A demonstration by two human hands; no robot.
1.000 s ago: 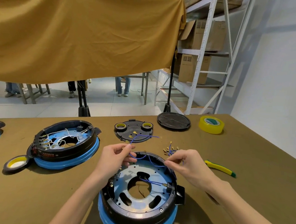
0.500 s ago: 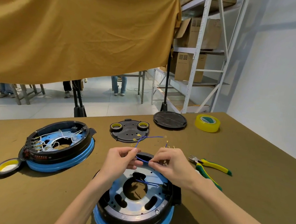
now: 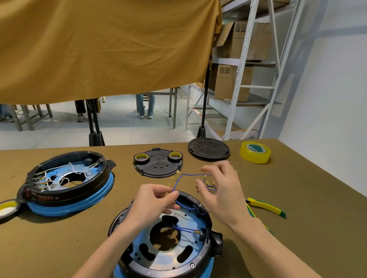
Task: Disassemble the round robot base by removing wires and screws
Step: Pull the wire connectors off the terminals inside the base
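The near base (image 3: 166, 244) sits at the front edge of the table (image 3: 303, 212), a round shell of glossy black plastic on a bright blue ring, its open top showing a flat bluish metal plate pierced with a central hole and curved slots; a blunt black lug sticks out on its right side. The left hand (image 3: 152, 204) hovers over the far-left rim of this base and pinches a thin blue wire (image 3: 181, 177) between thumb and fingertips. From the pinch the wire climbs away from the person, then bends and runs right, ending in a small brass terminal. A second short blue wire (image 3: 185, 229) lies inside the base, running left to right into a black connector at the right wall. The right hand (image 3: 222, 191) is held above the table just beyond the base, fingers spread and relaxed, gripping nothing; its fingertips are blurred. Beneath it lies a loose tangle of blue leads with brass terminals (image 3: 209, 185). Yellow-handled pliers (image 3: 264, 207) lie to the right, long axis slanting toward the near right. A second base (image 3: 66, 182), still full of white wires, sits to the left, with a black tape roll (image 3: 1, 212) at its near-left edge. Farther back are a matte black cover plate (image 3: 158, 163) carrying two tape rolls, a flat ribbed black disc (image 3: 209, 149), and a translucent yellow tape roll (image 3: 255, 152). The tabletop is a dull olive-brown cloth.
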